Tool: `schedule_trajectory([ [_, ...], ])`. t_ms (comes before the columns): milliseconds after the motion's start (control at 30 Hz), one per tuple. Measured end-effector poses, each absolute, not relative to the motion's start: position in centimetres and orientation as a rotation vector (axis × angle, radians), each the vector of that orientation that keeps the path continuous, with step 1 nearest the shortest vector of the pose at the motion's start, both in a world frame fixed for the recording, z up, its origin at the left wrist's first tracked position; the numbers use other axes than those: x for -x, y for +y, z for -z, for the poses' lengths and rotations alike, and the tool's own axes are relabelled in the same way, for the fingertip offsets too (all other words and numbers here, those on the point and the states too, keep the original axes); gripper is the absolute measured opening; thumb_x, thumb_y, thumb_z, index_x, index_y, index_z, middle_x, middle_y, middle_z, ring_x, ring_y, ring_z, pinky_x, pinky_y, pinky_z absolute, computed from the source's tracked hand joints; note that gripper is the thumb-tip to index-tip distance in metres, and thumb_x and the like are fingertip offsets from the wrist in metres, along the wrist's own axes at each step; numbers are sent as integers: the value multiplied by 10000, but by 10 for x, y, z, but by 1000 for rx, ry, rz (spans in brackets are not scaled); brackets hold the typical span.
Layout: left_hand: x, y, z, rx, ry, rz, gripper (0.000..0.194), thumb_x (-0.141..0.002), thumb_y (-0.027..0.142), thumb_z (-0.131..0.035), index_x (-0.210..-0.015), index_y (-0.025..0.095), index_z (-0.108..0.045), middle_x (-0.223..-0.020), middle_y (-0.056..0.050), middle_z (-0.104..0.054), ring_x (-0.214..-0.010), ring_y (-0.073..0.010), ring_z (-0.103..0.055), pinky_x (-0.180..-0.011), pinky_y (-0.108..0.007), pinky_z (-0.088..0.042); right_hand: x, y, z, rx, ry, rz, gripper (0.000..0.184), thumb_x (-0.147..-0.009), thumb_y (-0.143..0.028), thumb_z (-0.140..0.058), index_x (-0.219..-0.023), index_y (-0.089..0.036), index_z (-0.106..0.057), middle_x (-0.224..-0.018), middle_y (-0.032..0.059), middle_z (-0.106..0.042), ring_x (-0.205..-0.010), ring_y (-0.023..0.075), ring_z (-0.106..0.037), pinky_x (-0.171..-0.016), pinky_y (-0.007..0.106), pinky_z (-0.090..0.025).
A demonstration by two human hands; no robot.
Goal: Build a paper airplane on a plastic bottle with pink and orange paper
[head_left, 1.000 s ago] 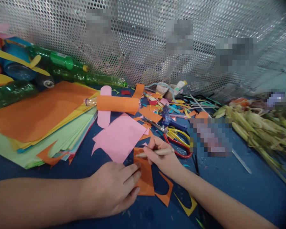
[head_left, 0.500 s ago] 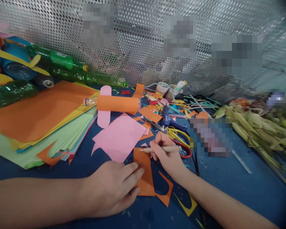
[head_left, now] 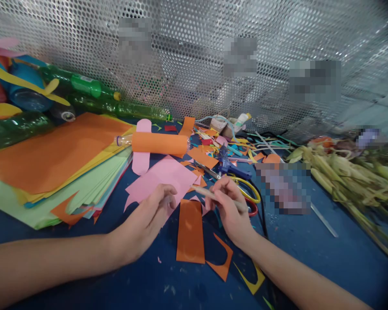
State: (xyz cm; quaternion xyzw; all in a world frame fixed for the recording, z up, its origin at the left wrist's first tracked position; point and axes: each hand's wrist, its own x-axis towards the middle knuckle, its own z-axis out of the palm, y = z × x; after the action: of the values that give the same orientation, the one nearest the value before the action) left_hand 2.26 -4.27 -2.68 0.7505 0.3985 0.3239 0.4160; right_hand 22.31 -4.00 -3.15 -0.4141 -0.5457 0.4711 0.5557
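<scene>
A slim pale wooden pencil (head_left: 204, 191) is gripped in my right hand (head_left: 234, 215), its tip angled up and left, off the paper. My left hand (head_left: 145, 226) hovers with loosely bent fingers over the lower edge of a pink sheet (head_left: 164, 181), holding nothing. Between the two hands lies an orange paper strip (head_left: 190, 232) with faint marks on it. Just beyond my right hand are scissors with yellow and red handles (head_left: 250, 191). Cut orange (head_left: 224, 260) and yellow (head_left: 254, 280) offcuts rest to the strip's right.
An orange-wrapped bottle (head_left: 160, 143) lies over a pink paper strip (head_left: 141, 161). Stacked coloured paper (head_left: 61, 150) and green bottles (head_left: 123, 106) occupy the left. Further back are a blue glue gun (head_left: 233, 165), scraps (head_left: 203, 157), and dry corn husks (head_left: 342, 176) at right.
My left hand has lifted off the orange strip and moved up and left. My right hand has drawn the pencil away from the strip, which now lies uncovered.
</scene>
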Motion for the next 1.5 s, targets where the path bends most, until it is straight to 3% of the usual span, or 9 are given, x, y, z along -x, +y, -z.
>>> schedule_trajectory([
  [133, -24, -42, 33, -1862, 1009, -775, 210, -912, 193, -265, -1107, 191, -342, -947, -73, -525, -865, -158, -546, -804, -338, -473, -221, -44, 31, 997, -1354, -1204, 212, -875, -271, -462, -682, -217, -392, -463, -62, -515, -447, 96, -441, -479, 227, -330],
  [400, -25, -42, 32, -1994, 1007, -755, 255, -875, 132, -337, -1122, 195, -355, -1067, -106, -545, -980, -188, -553, -852, -366, -461, -218, -46, 27, 1007, -1448, -1238, 214, -872, -265, -474, -678, -211, -402, -466, -65, -520, -443, 87, -435, -477, 220, -332],
  [767, -24, -43, 35, -1999, 1022, -712, 332, -841, 87, -357, -1144, 221, -349, -1076, -65, -551, -978, -166, -553, -831, -301, -455, -219, -44, 29, 1046, -1468, -1241, 207, -874, -269, -478, -689, -203, -413, -471, -60, -526, -447, 78, -444, -476, 212, -332],
  [1067, -25, -42, 36, -1989, 1010, -711, 346, -829, 72, -351, -1143, 216, -344, -990, -44, -555, -893, -147, -556, -741, -265, -459, -220, -45, 29, 1051, -1398, -1205, 219, -864, -271, -480, -667, -199, -416, -426, -71, -497, -413, 74, -435, -453, 196, -326],
  [1233, -21, -47, 27, -2230, 946, -693, 327, -779, 31, -337, -1045, 194, -438, -852, -32, -533, -777, -153, -524, -702, -286, -456, -225, -38, 32, 1104, -1220, -1162, 261, -904, -292, -303, -736, -196, -478, -444, -39, -529, -405, 101, -455, -417, 209, -319],
  [1367, -20, -56, 25, -2646, 555, -721, 229, -789, 111, -393, -986, 131, -508, -776, -69, -572, -715, -184, -522, -689, -325, -459, -222, -37, 31, 1149, -1355, -1234, 245, -851, -301, -467, -634, -199, -417, -418, -65, -483, -404, 85, -445, -472, 214, -361],
  [1500, -22, -60, 33, -2956, 472, -567, 292, -834, 117, -374, -1089, 64, -504, -705, -68, -589, -607, -184, -523, -556, -310, -464, -219, -39, 32, 1164, -1447, -1239, 222, -860, -323, -474, -686, -210, -398, -419, -91, -452, -402, 77, -411, -481, 215, -352],
])
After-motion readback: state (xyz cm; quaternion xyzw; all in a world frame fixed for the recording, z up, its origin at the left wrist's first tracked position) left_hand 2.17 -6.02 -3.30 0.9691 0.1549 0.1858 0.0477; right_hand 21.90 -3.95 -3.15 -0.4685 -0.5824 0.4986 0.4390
